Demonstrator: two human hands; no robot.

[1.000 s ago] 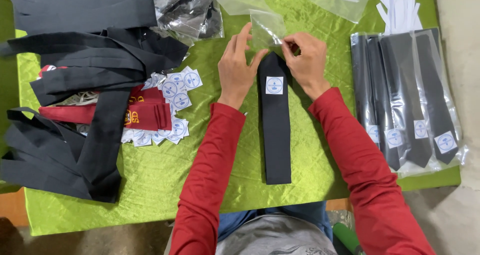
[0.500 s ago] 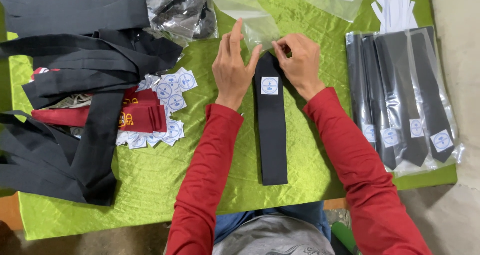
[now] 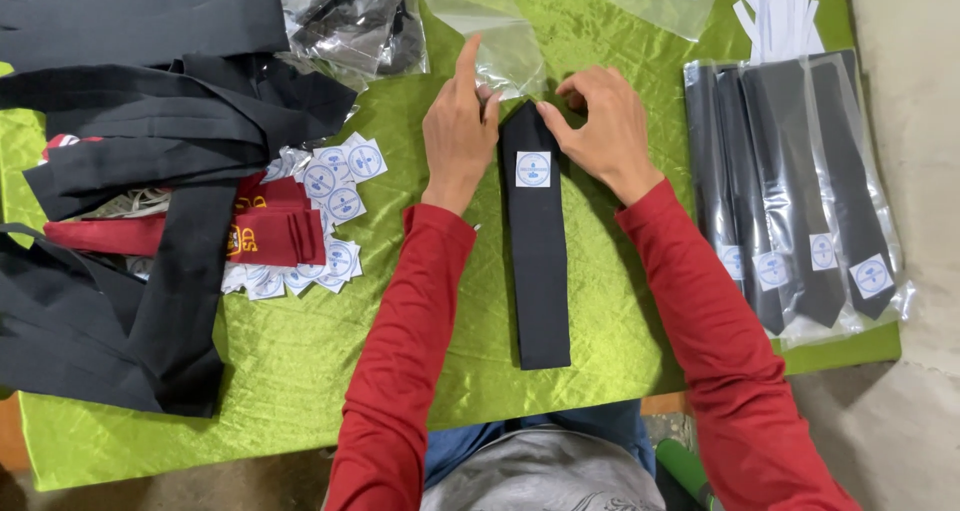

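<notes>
- Black tie [image 3: 537, 261]: lies flat and lengthwise on the green cloth [image 3: 300, 371], pointed end away from the person, square end near the table's front edge; a small white label with a blue round mark [image 3: 533, 169] sits on its upper part.
- Left hand [image 3: 460, 131]: rests at the left side of the tie's pointed end, index finger stretched upward, the other fingers curled against the mouth of a clear plastic sleeve [image 3: 505, 56]; it appears to pinch the sleeve's edge, though the film is too transparent to be sure.
- Right hand [image 3: 605, 121]: fingers bent, fingertips touching the right side of the tie's point; nothing is enclosed in the palm.
- Clear plastic sleeve: lies just beyond the tie's point, touching or nearly touching it.
- Packed ties [image 3: 800, 191]: about 4 black ties in clear sleeves, each with a label, lie side by side at the right edge of the cloth, well apart from the hands.
- Loose labels [image 3: 335, 221]: a scatter of white squares with blue marks, left of the left forearm.
- Unpacked black ties [image 3: 130, 151]: heaped at the left, with folded maroon fabric [image 3: 270, 236] among them.
- Crumpled plastic bag [image 3: 350, 16]: at the top, left of the sleeve.
- White paper strips [image 3: 775, 11]: fanned at the top right.
</notes>
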